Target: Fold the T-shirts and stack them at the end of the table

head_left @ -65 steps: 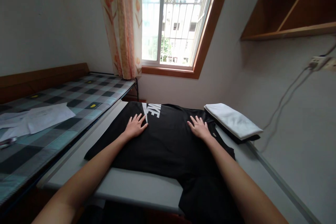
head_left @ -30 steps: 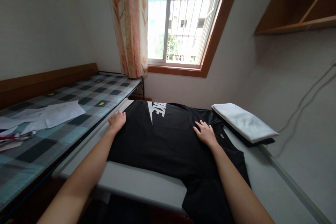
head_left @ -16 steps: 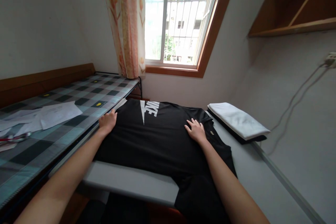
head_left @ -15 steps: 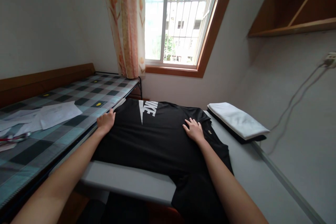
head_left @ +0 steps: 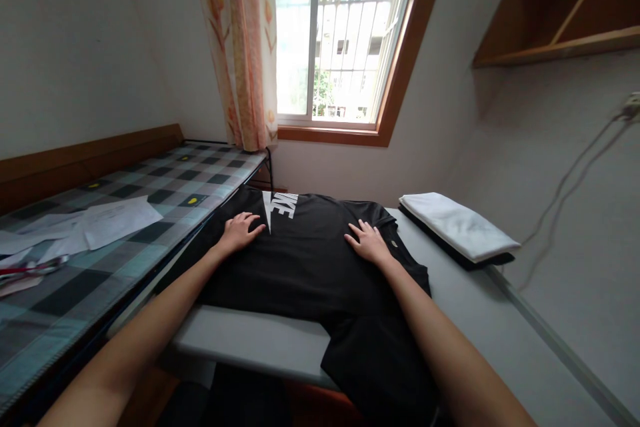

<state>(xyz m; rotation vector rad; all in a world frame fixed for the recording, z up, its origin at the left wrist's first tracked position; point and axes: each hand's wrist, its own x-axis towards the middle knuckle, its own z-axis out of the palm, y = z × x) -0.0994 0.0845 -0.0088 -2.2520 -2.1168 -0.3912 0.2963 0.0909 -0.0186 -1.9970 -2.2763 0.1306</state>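
A black T-shirt (head_left: 300, 267) with a white printed logo lies spread sideways over a light grey table (head_left: 260, 340), one sleeve hanging over the front edge. My left hand (head_left: 240, 231) rests on the shirt just left of the logo, its fingers apart and holding nothing. On the shirt near the collar, my right hand (head_left: 367, 240) lies with its fingers spread, also holding nothing. The far left part of the shirt reaches the table's left edge, beside the bed.
At the back right of the table, a folded white cloth (head_left: 457, 223) lies on a folded black one. A bed with a checkered cover (head_left: 130, 187) stands left, with papers (head_left: 107, 223) on it. Behind are a curtain (head_left: 247, 47) and window; a wooden shelf (head_left: 560, 20) hangs upper right.
My left hand has let go of the shirt's left edge and moved right onto the fabric, fingers now apart. The shirt's left part now lies farther left. My right hand has barely moved.
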